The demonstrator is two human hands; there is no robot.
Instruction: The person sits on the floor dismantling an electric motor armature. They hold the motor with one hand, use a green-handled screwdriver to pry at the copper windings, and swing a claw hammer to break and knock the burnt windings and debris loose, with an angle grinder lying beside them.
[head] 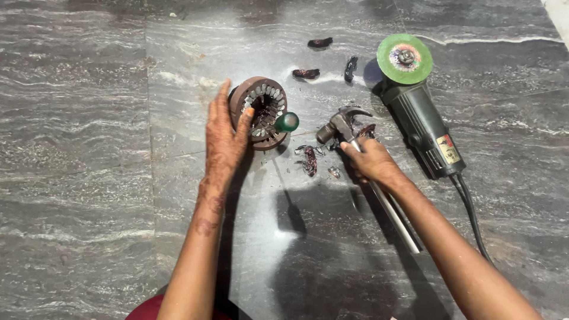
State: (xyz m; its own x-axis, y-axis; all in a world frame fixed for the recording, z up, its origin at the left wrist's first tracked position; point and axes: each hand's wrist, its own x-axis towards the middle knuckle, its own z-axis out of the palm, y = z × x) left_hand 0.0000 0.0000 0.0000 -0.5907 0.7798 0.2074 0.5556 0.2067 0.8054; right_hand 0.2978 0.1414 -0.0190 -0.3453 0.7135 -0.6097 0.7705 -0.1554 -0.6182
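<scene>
Near the middle of the frame, slightly up and left, we steady a round motor stator [261, 112] with our left hand [224, 139]. The palm presses flat against its left side, fingers stretched up along the rusty brown outer ring and the thumb hooked over the rim. That grip is spread open against the part rather than closed around it. The stator lies tilted on the grey marbled stone floor [77, 178], its ring of pale slots facing us, and a tool with a green handle [287, 122] sticks out of its centre toward the right.

Just right of centre, our right hand [372, 161] is clamped around the pale handle of a claw hammer [342, 123], close under the head. The steel head points left, toward the stator but apart from it, and the handle runs down to the lower right under our forearm.

Between the stator and the hammer, dark reddish scraps of winding [309, 159] lie on the floor. More dark scraps [306, 73] lie above, toward the upper middle of the frame.

In the upper right, an angle grinder [422, 121] rests on the floor, its green disc [405, 57] facing up and its black cord trailing down toward the lower right. It lies near our right hand, not touching it.
</scene>
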